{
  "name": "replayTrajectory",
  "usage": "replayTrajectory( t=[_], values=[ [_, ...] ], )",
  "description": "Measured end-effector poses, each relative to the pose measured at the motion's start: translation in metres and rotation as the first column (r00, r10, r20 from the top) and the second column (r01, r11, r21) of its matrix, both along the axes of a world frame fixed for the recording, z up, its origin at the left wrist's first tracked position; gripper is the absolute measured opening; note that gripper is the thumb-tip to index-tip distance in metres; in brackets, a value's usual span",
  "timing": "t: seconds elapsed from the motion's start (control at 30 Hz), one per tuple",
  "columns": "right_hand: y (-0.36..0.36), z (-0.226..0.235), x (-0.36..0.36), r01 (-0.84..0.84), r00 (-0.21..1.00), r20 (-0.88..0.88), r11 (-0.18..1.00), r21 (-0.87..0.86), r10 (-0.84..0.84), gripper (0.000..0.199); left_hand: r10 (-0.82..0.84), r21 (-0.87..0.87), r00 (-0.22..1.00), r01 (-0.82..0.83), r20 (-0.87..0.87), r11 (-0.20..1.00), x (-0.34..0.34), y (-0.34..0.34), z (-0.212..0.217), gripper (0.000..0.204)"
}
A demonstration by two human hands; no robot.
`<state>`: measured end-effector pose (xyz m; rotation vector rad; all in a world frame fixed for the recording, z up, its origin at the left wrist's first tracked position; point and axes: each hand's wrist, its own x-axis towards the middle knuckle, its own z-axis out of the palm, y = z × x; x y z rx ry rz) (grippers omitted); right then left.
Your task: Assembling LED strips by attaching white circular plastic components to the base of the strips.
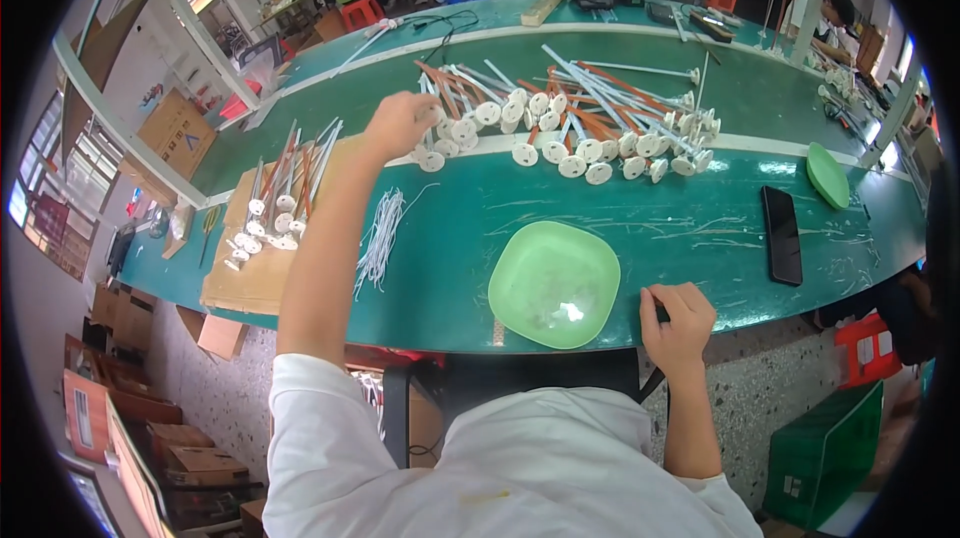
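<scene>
My left hand (403,125) reaches across the table to the left end of a spread-out pile of thin white and orange-brown rods with round white disc ends (570,166). Its fingers are bent and closed at the nearest rods; what lies between them is hidden. At the table's front edge rests my right hand (682,323), loosely curled with nothing seen in it. Just left of it is a light green square plate (556,283) with rounded corners, holding a few small clear bits. A bundle of thin white strings (380,243) lies below my left forearm.
More disc-ended rods (285,203) lie on a cardboard sheet (225,278) at the left, near scissors (209,228). A black phone (781,235) and another green plate (827,176) are at the right. White string scraps litter the green table. A green crate (825,453) stands on the floor.
</scene>
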<state>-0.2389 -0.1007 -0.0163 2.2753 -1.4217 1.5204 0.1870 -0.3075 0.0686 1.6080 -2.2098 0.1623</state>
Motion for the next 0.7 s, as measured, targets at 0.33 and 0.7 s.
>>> replayTrajectory(
  t=[0.33,0.7],
  values=[
    [0.022,0.029,0.030,-0.109,0.967,0.230,0.994,-0.001,0.106,0.015,-0.151,-0.147,0.524,0.049,-0.838,0.988,-0.105,0.216,-0.025,0.024],
    [0.042,0.029,0.105,-0.536,0.774,0.272,0.820,-0.201,0.572,0.028,-0.285,-0.290,0.431,0.056,-0.856,0.955,-0.167,0.306,-0.072,0.034]
  ],
)
